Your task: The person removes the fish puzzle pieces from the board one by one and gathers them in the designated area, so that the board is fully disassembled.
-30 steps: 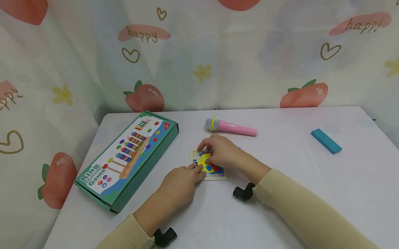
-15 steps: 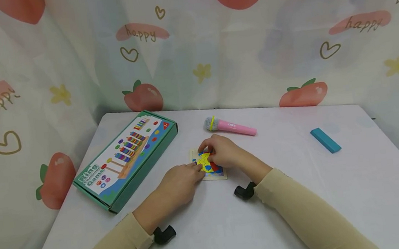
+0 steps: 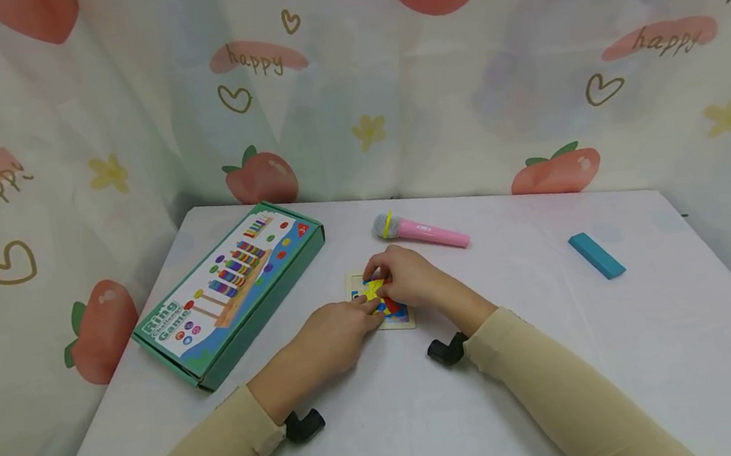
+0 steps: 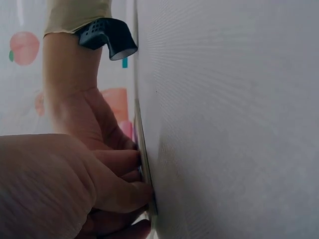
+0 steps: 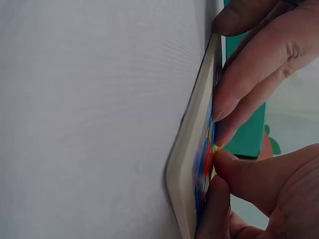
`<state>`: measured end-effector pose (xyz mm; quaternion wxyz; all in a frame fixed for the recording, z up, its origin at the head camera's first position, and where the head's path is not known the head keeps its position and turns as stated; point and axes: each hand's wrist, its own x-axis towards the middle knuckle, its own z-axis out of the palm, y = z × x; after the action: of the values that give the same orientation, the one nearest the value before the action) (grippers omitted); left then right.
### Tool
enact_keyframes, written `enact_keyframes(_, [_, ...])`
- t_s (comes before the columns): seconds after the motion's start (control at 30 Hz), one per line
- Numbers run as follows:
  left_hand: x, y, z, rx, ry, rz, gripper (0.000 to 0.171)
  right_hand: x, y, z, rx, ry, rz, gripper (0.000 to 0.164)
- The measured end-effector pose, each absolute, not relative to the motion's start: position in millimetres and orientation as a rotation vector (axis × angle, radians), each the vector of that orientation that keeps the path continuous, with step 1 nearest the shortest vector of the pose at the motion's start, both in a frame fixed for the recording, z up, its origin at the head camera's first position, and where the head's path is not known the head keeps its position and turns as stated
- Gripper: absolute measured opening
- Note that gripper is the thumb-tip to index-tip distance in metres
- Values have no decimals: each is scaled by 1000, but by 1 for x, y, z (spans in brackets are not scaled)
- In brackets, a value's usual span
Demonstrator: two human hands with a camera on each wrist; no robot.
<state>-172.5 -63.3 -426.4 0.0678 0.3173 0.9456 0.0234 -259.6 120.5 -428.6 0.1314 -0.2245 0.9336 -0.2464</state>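
Fruit-printed fabric [image 3: 447, 113] backs the white tabletop [image 3: 415, 425], and look, the small puzzle board [image 3: 354, 282] lies right between both hands, each touching it, neither plainly nearer. Left hand [image 3: 336, 329]: near-left side, fingers stretched onto it. Right hand [image 3: 405, 276]: far-right side, bent over the yellow pieces [image 3: 373, 285]; whether it pinches one, I can't tell. Covered like this, the board's long axis is unreadable.

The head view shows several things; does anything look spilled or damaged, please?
Nothing stands out: the green box, pink microphone and teal block look intact, though the left hand and right hand partly hide the puzzle board.
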Motion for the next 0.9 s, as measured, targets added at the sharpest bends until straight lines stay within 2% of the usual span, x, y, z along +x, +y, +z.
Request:
enact_keyframes(0.67, [-172, -63, -426, 994, 2842, 38, 45, -253, 112, -420, -551, 2706, -643, 24])
enact_keyframes(0.9, [-172, -63, -425, 992, 2842, 33, 44, -252, 114, -423, -571, 2709, -667, 30])
